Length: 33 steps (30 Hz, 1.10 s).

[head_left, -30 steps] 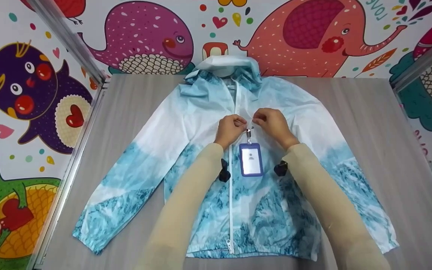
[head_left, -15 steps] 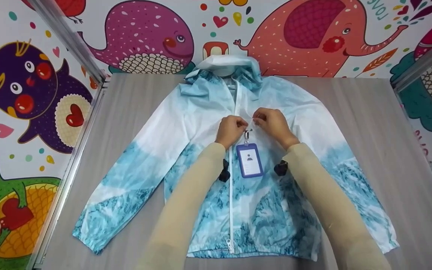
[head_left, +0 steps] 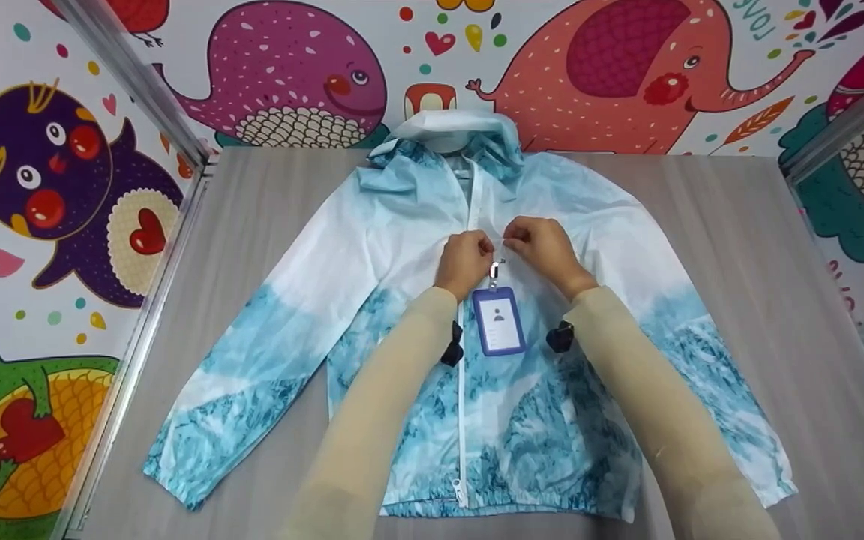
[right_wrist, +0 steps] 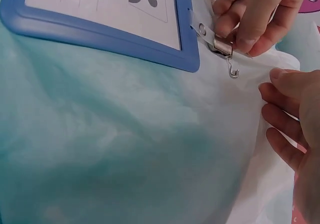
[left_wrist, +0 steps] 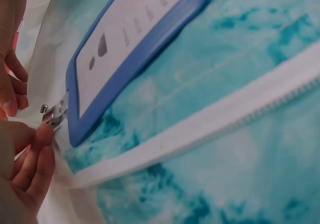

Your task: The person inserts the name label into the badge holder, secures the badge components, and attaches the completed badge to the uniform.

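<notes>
A hooded jacket [head_left: 417, 247] in white and teal lies face up, sleeves spread. On its chest, beside the white zipper [head_left: 462, 420], rests a blue-framed badge holder [head_left: 498, 346] with a card inside. A metal clip [right_wrist: 223, 45] with a small hook joins its top by a clear strap. My left hand [head_left: 466, 262] pinches this clip between thumb and fingers at a fold of white fabric. Just across from it, my right hand [head_left: 548, 247] pinches the jacket's fabric between thumb and forefinger; its other fingers [right_wrist: 282, 124] curl loosely.
Under the jacket is a grey wood-grain table [head_left: 252, 202]. Walls with cartoon animals [head_left: 304, 75] stand behind and at the sides, with a metal rail [head_left: 143, 337] along the left edge. A zipper pull [head_left: 459, 491] lies at the jacket's hem.
The badge holder's top has tilted slightly left, and glare has left its card. My left hand has shifted a little, still at the clip. The right hand has hardly moved.
</notes>
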### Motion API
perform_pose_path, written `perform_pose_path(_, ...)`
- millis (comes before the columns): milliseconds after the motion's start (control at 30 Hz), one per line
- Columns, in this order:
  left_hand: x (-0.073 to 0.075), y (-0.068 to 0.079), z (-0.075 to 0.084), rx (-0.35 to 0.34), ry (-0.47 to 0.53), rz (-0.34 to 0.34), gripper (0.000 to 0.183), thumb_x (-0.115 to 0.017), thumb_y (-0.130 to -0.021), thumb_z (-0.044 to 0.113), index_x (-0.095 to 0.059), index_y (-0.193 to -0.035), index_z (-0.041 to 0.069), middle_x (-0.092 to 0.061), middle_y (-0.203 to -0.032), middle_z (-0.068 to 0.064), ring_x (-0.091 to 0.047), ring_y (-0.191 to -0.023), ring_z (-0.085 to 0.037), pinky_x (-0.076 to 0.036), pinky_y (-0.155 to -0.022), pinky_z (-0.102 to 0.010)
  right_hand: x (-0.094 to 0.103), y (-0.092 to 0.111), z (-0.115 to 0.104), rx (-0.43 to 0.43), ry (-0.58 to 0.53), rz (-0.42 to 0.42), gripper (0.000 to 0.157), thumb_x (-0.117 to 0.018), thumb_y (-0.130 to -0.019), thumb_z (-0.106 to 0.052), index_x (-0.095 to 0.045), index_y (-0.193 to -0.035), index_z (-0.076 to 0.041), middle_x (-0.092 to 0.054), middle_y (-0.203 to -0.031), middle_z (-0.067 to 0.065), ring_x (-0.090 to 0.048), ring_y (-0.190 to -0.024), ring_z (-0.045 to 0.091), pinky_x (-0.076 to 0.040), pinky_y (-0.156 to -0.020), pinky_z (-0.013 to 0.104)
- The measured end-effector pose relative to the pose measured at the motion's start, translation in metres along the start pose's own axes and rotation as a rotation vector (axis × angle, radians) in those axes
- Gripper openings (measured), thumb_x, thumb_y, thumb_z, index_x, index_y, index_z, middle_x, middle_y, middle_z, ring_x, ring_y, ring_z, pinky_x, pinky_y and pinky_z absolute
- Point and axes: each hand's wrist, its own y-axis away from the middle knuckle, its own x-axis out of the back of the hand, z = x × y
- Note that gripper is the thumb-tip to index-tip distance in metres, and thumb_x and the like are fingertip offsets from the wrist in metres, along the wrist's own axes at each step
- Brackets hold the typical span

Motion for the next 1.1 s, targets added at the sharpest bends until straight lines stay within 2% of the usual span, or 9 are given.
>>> perform_pose_path(167, -0.003, 0.000, 0.003, -0.013, 0.005, -0.001, 0.009, -0.065, -0.090, 0.011, -0.071, -0.097, 0.009, -0.071, -0.091, -0.004, -0.062, -0.082, -0.015, -0.053, -0.080, -0.028, 0.000, 0.001, 0.001, -0.024, -0.014, -0.005, 0.010, -0.066, -0.095, -0.014, -0.073, -0.100, -0.008, -0.073, -0.096, 0.009, -0.063, -0.087, 0.024, -0.055, -0.088, 0.040)
perform_pose_path(367, -0.007, 0.001, 0.008, -0.018, -0.008, 0.032, 0.010, -0.070, -0.089, 0.018, -0.069, -0.092, 0.009, -0.067, -0.079, -0.003, -0.058, -0.072, -0.015, -0.046, -0.067, -0.024, 0.001, 0.001, 0.002, -0.042, -0.021, -0.002, 0.011, -0.065, -0.096, -0.014, -0.074, -0.101, -0.009, -0.073, -0.097, 0.009, -0.063, -0.089, 0.024, -0.055, -0.089, 0.040)
perform_pose_path(467, -0.011, 0.002, 0.011, -0.004, -0.024, 0.060, 0.011, -0.068, -0.093, 0.021, -0.068, -0.090, 0.011, -0.066, -0.080, -0.002, -0.058, -0.074, -0.015, -0.045, -0.067, -0.024, 0.000, 0.001, 0.002, -0.042, -0.016, -0.001, 0.011, -0.065, -0.096, -0.015, -0.074, -0.101, -0.010, -0.073, -0.098, 0.008, -0.063, -0.089, 0.024, -0.055, -0.089, 0.040)
perform_pose_path(633, -0.015, 0.001, 0.010, -0.019, -0.066, 0.107, 0.012, -0.064, -0.097, 0.018, -0.072, -0.093, 0.011, -0.072, -0.089, -0.004, -0.065, -0.081, -0.017, -0.053, -0.076, -0.030, 0.000, 0.001, 0.001, 0.011, 0.003, 0.012, 0.012, -0.065, -0.096, -0.016, -0.073, -0.100, -0.009, -0.073, -0.095, 0.010, -0.064, -0.085, 0.025, -0.056, -0.085, 0.040)
perform_pose_path(700, -0.015, 0.001, 0.010, -0.020, -0.063, 0.104, 0.013, -0.062, -0.097, 0.017, -0.073, -0.096, 0.009, -0.073, -0.092, -0.005, -0.067, -0.083, -0.018, -0.055, -0.078, -0.031, 0.000, 0.001, 0.002, 0.023, 0.002, 0.015, 0.012, -0.065, -0.096, -0.016, -0.073, -0.099, -0.008, -0.073, -0.095, 0.010, -0.064, -0.085, 0.025, -0.056, -0.083, 0.041)
perform_pose_path(867, -0.013, 0.003, 0.011, 0.039, -0.007, 0.059, 0.016, -0.058, -0.100, 0.018, -0.071, -0.103, 0.009, -0.072, -0.096, -0.005, -0.066, -0.086, -0.017, -0.054, -0.080, -0.030, -0.001, 0.000, 0.004, 0.014, -0.015, 0.024, 0.012, -0.064, -0.097, -0.016, -0.073, -0.099, -0.009, -0.072, -0.094, 0.009, -0.064, -0.085, 0.024, -0.054, -0.084, 0.040)
perform_pose_path(1000, -0.013, 0.003, 0.011, 0.063, 0.030, 0.054, 0.014, -0.058, -0.100, 0.016, -0.069, -0.101, 0.007, -0.071, -0.096, -0.007, -0.065, -0.086, -0.018, -0.053, -0.080, -0.030, -0.003, 0.000, 0.004, 0.019, -0.004, 0.036, 0.013, -0.063, -0.097, -0.016, -0.071, -0.101, -0.007, -0.072, -0.095, 0.011, -0.063, -0.085, 0.026, -0.053, -0.085, 0.041)
perform_pose_path(1100, -0.013, 0.002, 0.011, 0.066, 0.040, 0.054, 0.014, -0.057, -0.100, 0.014, -0.068, -0.098, 0.005, -0.071, -0.095, -0.009, -0.065, -0.087, -0.020, -0.052, -0.080, -0.032, -0.005, 0.002, 0.005, 0.000, -0.014, 0.004, 0.015, -0.064, -0.097, -0.017, -0.071, -0.105, -0.008, -0.071, -0.096, 0.012, -0.063, -0.085, 0.026, -0.053, -0.085, 0.041)
